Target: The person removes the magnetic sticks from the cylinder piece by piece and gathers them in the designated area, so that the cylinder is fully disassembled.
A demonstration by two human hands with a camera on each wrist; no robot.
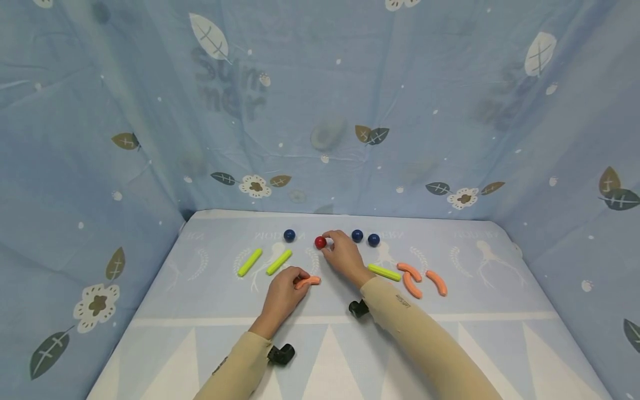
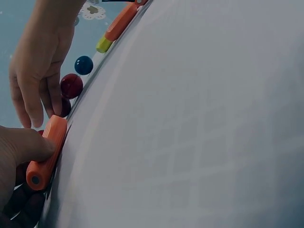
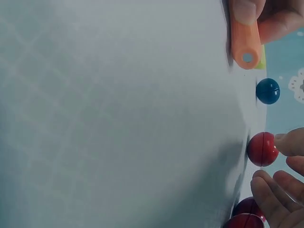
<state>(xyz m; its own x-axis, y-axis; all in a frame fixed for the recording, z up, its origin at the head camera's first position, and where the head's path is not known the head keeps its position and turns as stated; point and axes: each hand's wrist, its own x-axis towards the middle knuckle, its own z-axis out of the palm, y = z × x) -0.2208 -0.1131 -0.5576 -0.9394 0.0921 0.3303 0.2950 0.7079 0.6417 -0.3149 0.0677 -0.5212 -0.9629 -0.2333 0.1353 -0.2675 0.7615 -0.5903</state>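
My left hand (image 1: 286, 290) pinches a short, slightly curved orange stick (image 1: 312, 280) between thumb and fingers, low over the cloth. The near end of this orange stick (image 3: 246, 52) shows a small round hole in the right wrist view. Farther back, my right hand (image 1: 344, 256) reaches around a red ball (image 1: 320, 242), thumb and forefinger spread at its right side. In the right wrist view the thumb tip overlaps the edge of the red ball (image 3: 262, 149), while the other fingers sit just below it, apart from one another. In the left wrist view the orange stick partly hides that ball.
A blue ball (image 1: 289, 235) lies left of the red one; blue balls (image 1: 357, 235) (image 1: 373, 240) lie to its right. Green sticks (image 1: 250, 262) (image 1: 279, 262) are at left, another green stick (image 1: 384, 272) by the right forearm. Curved orange sticks (image 1: 436, 283) lie at right. Patterned cloth (image 1: 320, 111) hangs behind.
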